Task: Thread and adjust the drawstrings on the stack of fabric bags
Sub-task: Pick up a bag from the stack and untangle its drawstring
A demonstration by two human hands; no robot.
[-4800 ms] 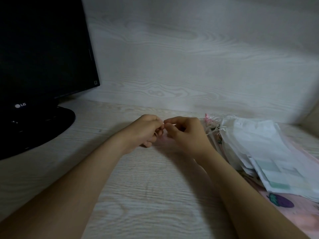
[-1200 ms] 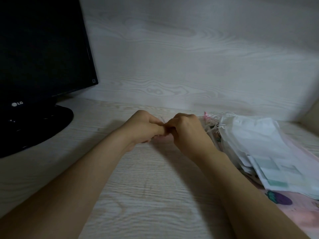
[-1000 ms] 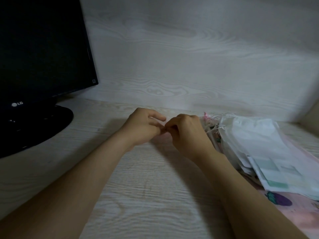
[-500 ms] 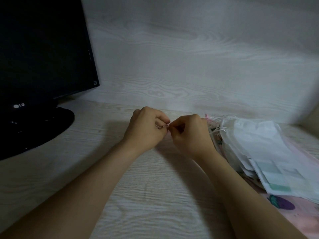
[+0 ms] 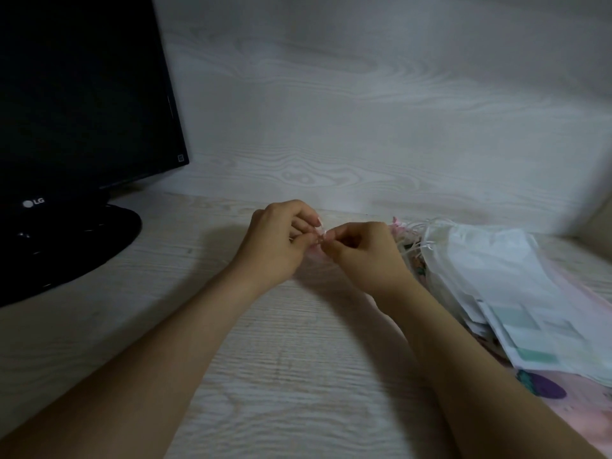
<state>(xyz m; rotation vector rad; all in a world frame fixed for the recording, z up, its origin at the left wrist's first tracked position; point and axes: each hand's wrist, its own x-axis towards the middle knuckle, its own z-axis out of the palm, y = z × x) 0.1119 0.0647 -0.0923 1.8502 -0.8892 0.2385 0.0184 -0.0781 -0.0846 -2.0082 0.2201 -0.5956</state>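
Pinching with our left hand (image 5: 275, 243), fingers curled on the drawstring (image 5: 319, 238). Right hand (image 5: 364, 256) pinches its other side, both just left of the stack of fabric bags (image 5: 496, 276). Knuckles butted together a second ago, now only fingertips meet, so we judge threading underway.

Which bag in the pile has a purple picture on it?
The pink bag at the very bottom, nearest the camera; the white bags lying on it show only green squares.
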